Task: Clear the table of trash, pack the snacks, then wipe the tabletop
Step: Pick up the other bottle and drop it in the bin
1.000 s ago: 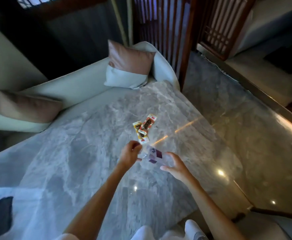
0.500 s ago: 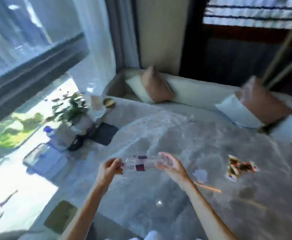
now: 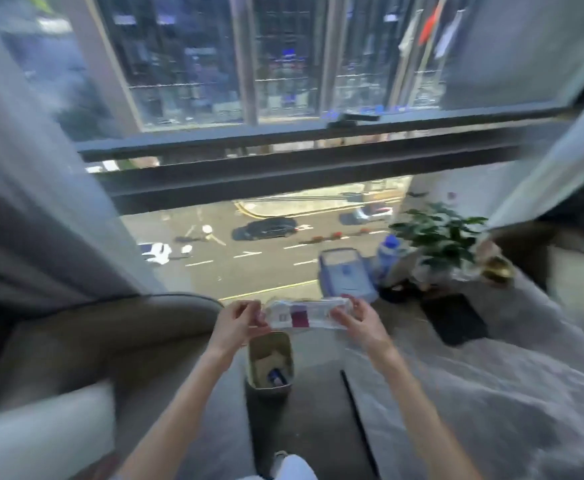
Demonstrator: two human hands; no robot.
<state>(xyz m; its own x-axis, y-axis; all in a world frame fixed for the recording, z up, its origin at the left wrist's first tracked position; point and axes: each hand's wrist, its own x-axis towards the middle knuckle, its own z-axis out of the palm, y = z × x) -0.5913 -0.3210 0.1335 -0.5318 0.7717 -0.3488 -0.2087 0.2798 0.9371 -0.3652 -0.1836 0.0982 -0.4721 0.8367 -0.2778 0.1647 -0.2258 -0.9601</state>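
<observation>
I hold a clear plastic bottle (image 3: 306, 314) with a white and maroon label sideways in the air. My left hand (image 3: 238, 322) grips its cap end and my right hand (image 3: 358, 318) grips its base. Directly below the bottle stands a small beige trash bin (image 3: 270, 363) on the floor, with some paper and a dark item inside. The grey marble table (image 3: 491, 393) lies to the right. The snack packets are out of view.
A potted plant (image 3: 439, 237), a blue-capped bottle (image 3: 387, 256), a clear storage box (image 3: 346, 275) and a dark cloth (image 3: 453, 318) sit at the table's window end. A beige sofa (image 3: 93, 341) is on the left. A large window is ahead.
My view has swung left from the table to the window and bin. Both hands carried the bottle off the table and now hold it over the bin.
</observation>
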